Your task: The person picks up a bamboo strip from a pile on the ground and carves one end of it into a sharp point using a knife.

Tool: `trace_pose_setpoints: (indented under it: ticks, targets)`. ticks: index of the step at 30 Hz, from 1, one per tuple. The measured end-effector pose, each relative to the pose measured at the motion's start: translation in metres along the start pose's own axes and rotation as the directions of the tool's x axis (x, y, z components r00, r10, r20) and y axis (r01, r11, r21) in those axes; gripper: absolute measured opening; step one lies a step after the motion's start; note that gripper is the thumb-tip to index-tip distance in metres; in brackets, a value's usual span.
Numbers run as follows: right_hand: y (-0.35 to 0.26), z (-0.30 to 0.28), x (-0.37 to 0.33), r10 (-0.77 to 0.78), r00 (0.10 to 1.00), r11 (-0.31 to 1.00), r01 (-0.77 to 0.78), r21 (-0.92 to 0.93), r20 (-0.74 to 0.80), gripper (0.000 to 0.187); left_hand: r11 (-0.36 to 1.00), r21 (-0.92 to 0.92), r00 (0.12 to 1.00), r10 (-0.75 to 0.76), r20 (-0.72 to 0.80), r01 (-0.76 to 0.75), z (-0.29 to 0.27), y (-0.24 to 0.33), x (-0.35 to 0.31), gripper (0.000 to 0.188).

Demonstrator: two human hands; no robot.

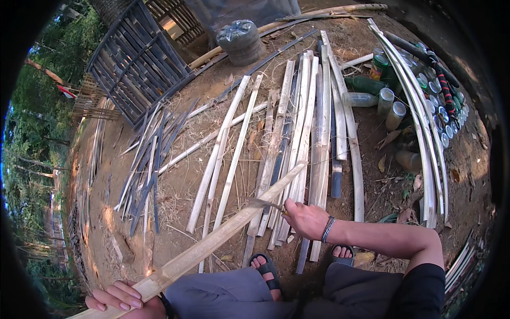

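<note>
A long, pale split-bamboo strip (212, 240) slants from the lower left up toward the middle, over my lap. My left hand (126, 299) is wrapped round its near end, at the bottom left. In my right hand (309, 219) is a knife (269, 203) with a short, dark blade, its handle mostly hidden by my fingers. The blade lies across the strip's upper face, nearer the far end. Below the far end, many more bamboo strips (299, 127) lie side by side on the ground.
Dark and pale slats (151, 159) lie heaped at left, near a leaning slatted panel (141, 61). Glass jars and bottles (392, 106) stand or lie at right beside long curved strips (417, 117). A cut plastic container (239, 42) stands at the back. Shavings cover the dirt.
</note>
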State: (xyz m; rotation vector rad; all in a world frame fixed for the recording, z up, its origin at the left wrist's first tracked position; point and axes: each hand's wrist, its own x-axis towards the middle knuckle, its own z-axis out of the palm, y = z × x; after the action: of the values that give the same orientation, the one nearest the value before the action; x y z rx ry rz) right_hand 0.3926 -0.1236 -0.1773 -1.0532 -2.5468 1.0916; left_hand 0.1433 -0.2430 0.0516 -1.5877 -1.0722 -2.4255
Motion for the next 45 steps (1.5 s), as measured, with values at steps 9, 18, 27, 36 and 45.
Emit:
trace_pose_setpoints:
  ticks: [9,18,27,36,45]
  targets:
    - [0.008,-0.003,0.002,0.062,0.998,0.997,-0.063,-0.052,-0.018,0.029,0.999,-0.034,1.000,-0.005,0.028,0.006,-0.002,-0.002,0.001,0.046]
    - [0.012,0.002,-0.003,0.106,0.994,0.994,-0.105,-0.033,0.008,0.028,1.000,-0.023,1.000,-0.009,0.028,0.010,-0.005,-0.002,0.002,0.046]
    - [0.006,0.010,-0.012,-0.092,0.994,0.993,0.087,-0.078,-0.062,0.027,0.990,0.136,0.997,-0.025,-0.068,0.034,-0.003,-0.006,0.007,0.046]
    - [-0.015,0.009,-0.020,-0.334,0.942,0.938,0.335,0.093,-0.028,0.028,0.989,0.146,0.998,-0.028,-0.064,0.037,-0.010,-0.009,0.008,0.045]
    - [-0.022,0.002,-0.009,-0.030,0.999,0.985,0.032,0.172,-0.014,0.029,1.000,0.017,0.999,-0.017,0.038,0.016,-0.012,-0.004,0.005,0.047]
